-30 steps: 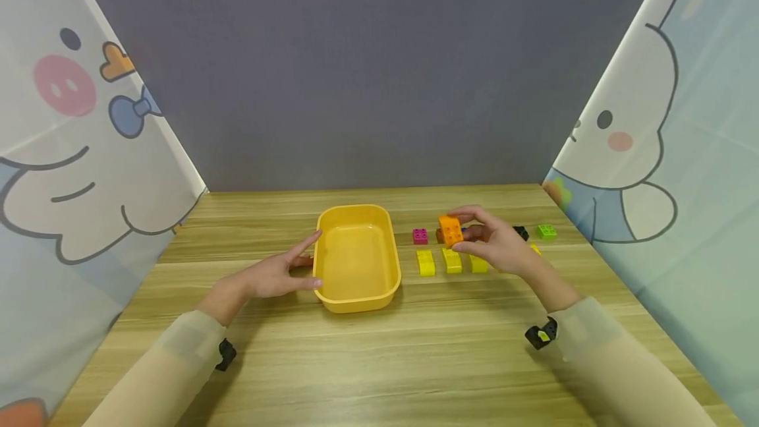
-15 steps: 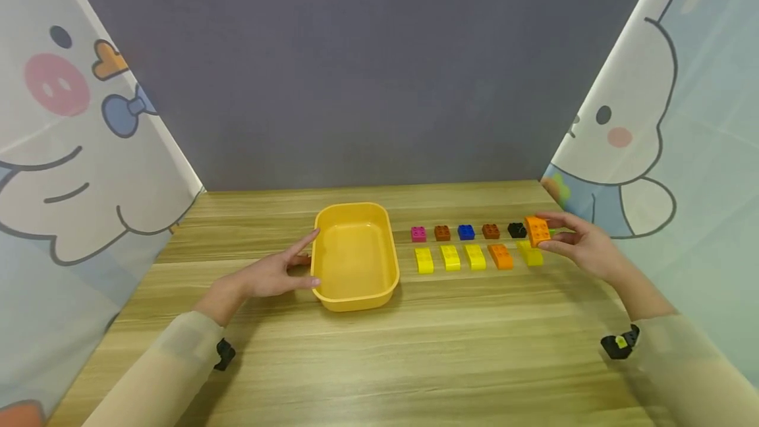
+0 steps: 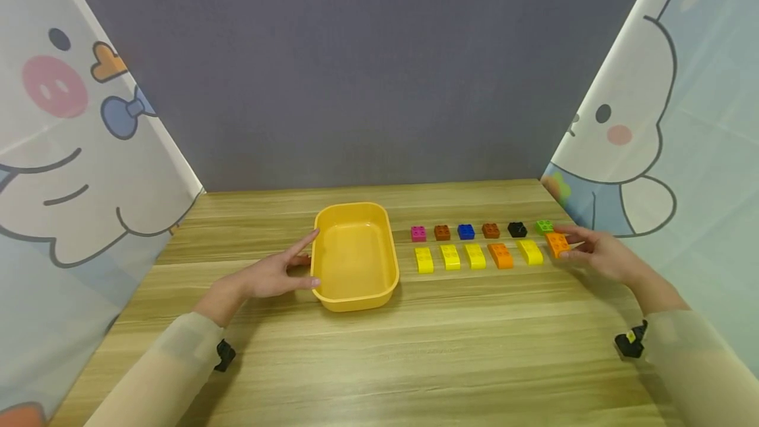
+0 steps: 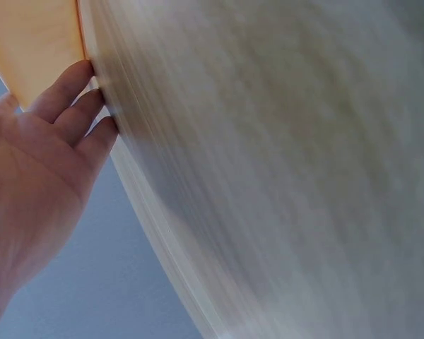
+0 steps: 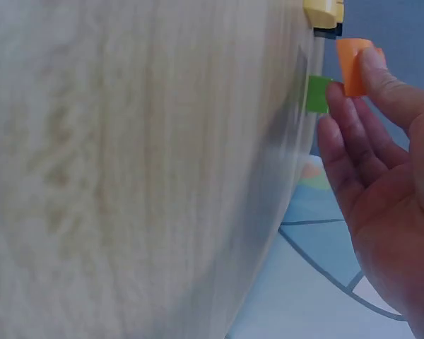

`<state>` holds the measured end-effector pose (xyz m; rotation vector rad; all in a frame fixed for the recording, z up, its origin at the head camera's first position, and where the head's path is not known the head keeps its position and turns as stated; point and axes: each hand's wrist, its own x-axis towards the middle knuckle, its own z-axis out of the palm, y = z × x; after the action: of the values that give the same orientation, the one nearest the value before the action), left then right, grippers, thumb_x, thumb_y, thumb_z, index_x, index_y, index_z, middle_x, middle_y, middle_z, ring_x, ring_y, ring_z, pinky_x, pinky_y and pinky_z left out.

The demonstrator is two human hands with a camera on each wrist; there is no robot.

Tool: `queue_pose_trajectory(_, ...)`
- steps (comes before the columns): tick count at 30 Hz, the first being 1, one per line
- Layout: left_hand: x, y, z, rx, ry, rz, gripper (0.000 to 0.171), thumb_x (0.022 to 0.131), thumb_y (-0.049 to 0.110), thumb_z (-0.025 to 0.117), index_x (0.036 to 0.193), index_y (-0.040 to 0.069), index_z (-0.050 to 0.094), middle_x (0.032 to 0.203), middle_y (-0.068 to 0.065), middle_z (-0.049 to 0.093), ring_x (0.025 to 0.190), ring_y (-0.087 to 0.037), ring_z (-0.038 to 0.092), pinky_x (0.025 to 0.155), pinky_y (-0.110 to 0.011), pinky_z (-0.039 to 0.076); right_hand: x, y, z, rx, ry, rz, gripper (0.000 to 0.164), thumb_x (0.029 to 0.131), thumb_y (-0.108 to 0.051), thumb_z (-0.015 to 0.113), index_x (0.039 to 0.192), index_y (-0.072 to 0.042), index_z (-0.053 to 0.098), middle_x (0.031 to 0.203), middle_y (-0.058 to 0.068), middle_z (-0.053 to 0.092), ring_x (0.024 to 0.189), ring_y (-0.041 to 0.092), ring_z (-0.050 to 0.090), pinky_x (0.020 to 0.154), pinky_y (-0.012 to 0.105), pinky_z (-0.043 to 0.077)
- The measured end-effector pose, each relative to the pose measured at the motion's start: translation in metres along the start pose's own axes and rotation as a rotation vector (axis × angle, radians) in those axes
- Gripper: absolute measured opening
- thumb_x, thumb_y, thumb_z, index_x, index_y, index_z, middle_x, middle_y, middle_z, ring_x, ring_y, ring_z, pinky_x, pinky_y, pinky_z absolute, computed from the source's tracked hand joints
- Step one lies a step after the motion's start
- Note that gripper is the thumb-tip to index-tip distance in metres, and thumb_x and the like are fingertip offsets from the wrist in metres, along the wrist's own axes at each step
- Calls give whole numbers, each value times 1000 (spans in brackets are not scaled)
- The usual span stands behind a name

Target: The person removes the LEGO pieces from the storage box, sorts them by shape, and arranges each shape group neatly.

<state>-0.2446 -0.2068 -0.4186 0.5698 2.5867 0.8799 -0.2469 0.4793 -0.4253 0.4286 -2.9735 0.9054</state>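
Observation:
At the right end of the front brick row, my right hand (image 3: pixel 607 257) pinches an orange toy building brick (image 3: pixel 557 244) between thumb and fingertips. The right wrist view shows the thumb against one face of this orange brick (image 5: pixel 353 67), with a green brick (image 5: pixel 318 94) just beyond the fingertips. To its left in the row lies a yellow brick (image 3: pixel 530 252), then another orange brick (image 3: pixel 501 256). My left hand (image 3: pixel 269 274) touches the left side of a yellow plastic tray (image 3: pixel 356 304), fingers extended, index finger and thumb tip at the rim. Bare tray floor shows inside.
Behind the front row, small square bricks form a back row: magenta (image 3: pixel 418 234), brown, blue (image 3: pixel 466 232), black (image 3: pixel 517 229) and green (image 3: pixel 543 226). Several yellow bricks (image 3: pixel 450 257) lie nearer the tray. A grey panel (image 3: pixel 367 84) rises behind the wooden table (image 3: pixel 415 368).
My right hand has carried the orange brick rightward past the others and lowered it beside the last yellow brick. My left hand stays at the tray.

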Motion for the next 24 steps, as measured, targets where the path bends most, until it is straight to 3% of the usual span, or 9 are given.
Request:
queue_pose_trajectory(4,-1,0,1,-1,-4,1,103,88,62,71,160,50,-1,155,-11,50,145,-39,43,116,-70,26,0,5,5,-74,-53,2,57,98,-26,70,146,-2,51,125,29,64,96,22,69,74,27,54)
queue_pose_trajectory(8,-1,0,0,-3,-5,1,103,88,61,71,160,50,-1,155,-11,50,145,-39,42,117,-70,26,3,7,8,-129,-84,-21,55,100,-25,68,145,1,51,125,29,64,99,33,69,77,32,54)
queue_pose_trajectory(14,-3,-1,-2,3,-2,-2,104,88,61,71,162,47,-1,155,-12,50,145,-40,42,117,-70,25,11,9,10,-165,-91,-86,50,100,-17,67,142,6,53,129,28,63,99,30,67,77,30,55)
queue_pose_trajectory(24,-4,-3,-1,-25,-16,21,102,91,58,70,163,43,-2,156,-15,48,146,-40,41,117,-70,24,9,11,10,-131,-112,-68,53,101,-17,65,145,8,48,120,27,65,96,29,68,74,28,53)
